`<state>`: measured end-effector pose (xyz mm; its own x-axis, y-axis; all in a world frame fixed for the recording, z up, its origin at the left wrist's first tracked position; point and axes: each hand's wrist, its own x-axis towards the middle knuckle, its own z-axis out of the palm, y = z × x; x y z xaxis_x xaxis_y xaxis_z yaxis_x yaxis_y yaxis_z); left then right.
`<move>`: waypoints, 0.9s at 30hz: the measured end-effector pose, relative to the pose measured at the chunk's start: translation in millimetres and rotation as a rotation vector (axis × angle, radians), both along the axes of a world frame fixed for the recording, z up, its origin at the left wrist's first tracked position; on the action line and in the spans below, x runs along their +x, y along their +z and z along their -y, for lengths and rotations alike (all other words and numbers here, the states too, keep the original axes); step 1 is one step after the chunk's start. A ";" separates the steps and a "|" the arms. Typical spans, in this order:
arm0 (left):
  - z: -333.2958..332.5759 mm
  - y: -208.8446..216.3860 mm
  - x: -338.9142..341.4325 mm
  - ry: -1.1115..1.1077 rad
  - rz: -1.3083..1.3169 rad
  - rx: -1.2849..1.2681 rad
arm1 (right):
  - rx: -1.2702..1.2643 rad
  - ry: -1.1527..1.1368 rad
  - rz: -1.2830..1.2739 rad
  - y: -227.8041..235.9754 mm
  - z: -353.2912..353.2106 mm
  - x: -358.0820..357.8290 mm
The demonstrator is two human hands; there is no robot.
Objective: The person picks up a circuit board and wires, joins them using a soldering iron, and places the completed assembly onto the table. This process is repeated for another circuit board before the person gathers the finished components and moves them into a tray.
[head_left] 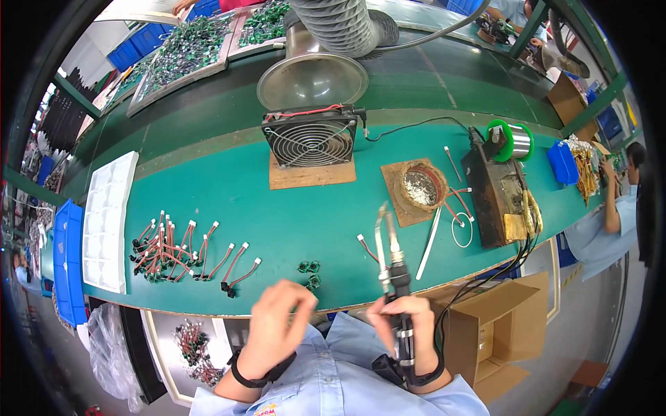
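Green bench [229, 201] held red-wired connectors [173, 253]; your right hand [406, 333] gripped a soldering iron [395, 277], your left hand [277, 326] curled, contents not visible.

A long green surface [229, 201] runs across a workshop under green steel framing [596, 104], with grey floor [590, 326] at right and blue bins [68, 256] at left.

A single head-worn fisheye view looks steeply down and forward from just above the person's chest onto the green workbench [229, 201], close to both raised hands, its curved rim bending the bench's far edge and neighbouring stations
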<state>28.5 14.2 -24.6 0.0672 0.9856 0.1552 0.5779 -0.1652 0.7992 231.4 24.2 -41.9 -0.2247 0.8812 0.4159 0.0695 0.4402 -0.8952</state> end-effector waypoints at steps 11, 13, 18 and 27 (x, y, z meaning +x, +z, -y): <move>-12.9 -22.3 7.8 0.087 -0.206 -0.015 | -0.023 -0.167 0.137 -3.9 -6.4 -1.4; -11.7 -19.0 9.4 0.062 -0.198 -0.042 | -0.193 -0.075 0.019 -0.1 -6.0 -3.1; 3.0 3.7 8.1 0.028 0.239 -0.145 | -0.323 0.070 -0.152 12.3 -7.6 -10.2; 10.0 15.6 6.0 -0.107 1.229 -0.462 | -0.251 0.208 -0.145 33.0 -9.9 -25.3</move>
